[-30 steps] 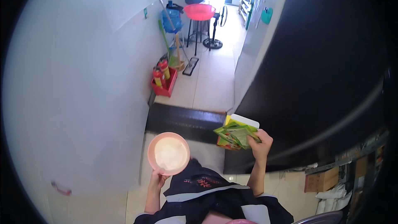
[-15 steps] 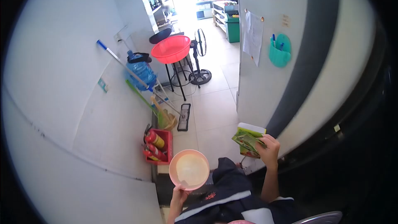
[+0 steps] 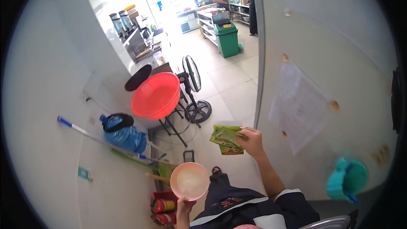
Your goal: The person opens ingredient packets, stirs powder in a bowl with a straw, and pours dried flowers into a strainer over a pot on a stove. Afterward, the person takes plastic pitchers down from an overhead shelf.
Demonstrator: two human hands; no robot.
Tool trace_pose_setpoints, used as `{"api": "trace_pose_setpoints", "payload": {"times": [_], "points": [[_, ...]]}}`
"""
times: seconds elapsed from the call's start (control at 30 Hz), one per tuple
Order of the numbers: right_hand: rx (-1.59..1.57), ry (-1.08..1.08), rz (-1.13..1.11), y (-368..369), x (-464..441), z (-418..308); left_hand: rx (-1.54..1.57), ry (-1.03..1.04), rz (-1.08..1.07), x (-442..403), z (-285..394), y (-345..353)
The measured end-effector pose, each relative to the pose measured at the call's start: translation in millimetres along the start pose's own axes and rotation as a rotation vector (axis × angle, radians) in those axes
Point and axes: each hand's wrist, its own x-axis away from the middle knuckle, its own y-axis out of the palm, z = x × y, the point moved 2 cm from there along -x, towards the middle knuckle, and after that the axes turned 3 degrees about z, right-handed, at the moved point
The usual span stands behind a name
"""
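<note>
Head view: the left hand [image 3: 185, 206] has its grip closed on the near rim of a pink bowl [image 3: 174, 177], which is held in front of the body with pale contents that cannot be clearly identified. The right hand [image 3: 251, 141] pinches green packets [image 3: 227, 137] between thumb and fingers, to the right of the bowl and well apart from it. Beyond stand a red basin [image 3: 156, 96] on a stool and, just beside it, a black fan [image 3: 193, 74].

We see a round, pale pink bowl [image 3: 173, 181], mouth up, with whitish contents [image 3: 190, 179], held at its near edge in the left hand [image 3: 185, 206]. Ahead and to its right, we find green printed packets [image 3: 227, 138], overlapping, in the right hand [image 3: 251, 141].
</note>
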Motion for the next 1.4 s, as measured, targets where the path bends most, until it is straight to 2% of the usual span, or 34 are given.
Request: {"api": "trace_pose_setpoints", "payload": {"times": [0.13,0.17,0.23,0.27,0.43,0.57,0.63,0.8,0.87,0.9,1.07,1.23,1.3,1.4], "points": [[0.101,-0.03,0.102,43.2,-74.3,77.7,-0.057,-0.064,-0.03,-138.4,59.8,29.8],[0.148,0.027,0.084,48.6,-87.5,96.2,-0.127,-0.113,-0.109,-180.4,72.7,27.5],[0.201,0.078,0.087,56.1,-124.5,136.5,-0.09,-0.14,-0.174,-227.2,102.3,99.6],[0.242,0.038,0.163,59.9,-141.8,152.5,-0.065,-0.156,-0.196,-250.8,117.9,128.9],[0.214,0.329,0.321,69.3,-224.1,234.7,-0.249,-0.217,-0.231,-403.6,174.9,213.2],[0.379,0.287,0.37,75.7,-312.1,330.2,-0.268,-0.236,-0.284,-533.2,190.9,290.7],[0.479,0.236,0.325,83.0,-359.2,368.9,-0.32,-0.243,-0.286,-570.2,201.9,332.2],[0.412,0.209,0.248,111.6,-509.7,472.6,-0.198,-0.239,-0.373,-685.2,231.1,424.7],[0.366,0.155,0.178,126.4,-564.1,508.4,-0.169,-0.342,-0.405,-719.0,240.1,457.1],[0.356,0.163,0.147,136.3,-595.1,521.3,-0.168,-0.339,-0.345,-737.2,252.0,477.2],[0.289,0.081,0.083,198.6,-718.6,642.4,-0.056,-0.244,-0.332,-874.4,280.7,533.9],[0.167,0.235,0.102,261.8,-831.9,735.8,-0.198,-0.217,-0.304,-1019.0,363.1,607.1],[0.206,0.222,0.101,278.7,-873.1,766.9,-0.233,-0.227,-0.306,-1068.4,385.7,636.3],[0.284,0.181,0.105,300.4,-942.9,817.5,-0.268,-0.164,-0.176,-1143.9,430.8,691.2]]}}
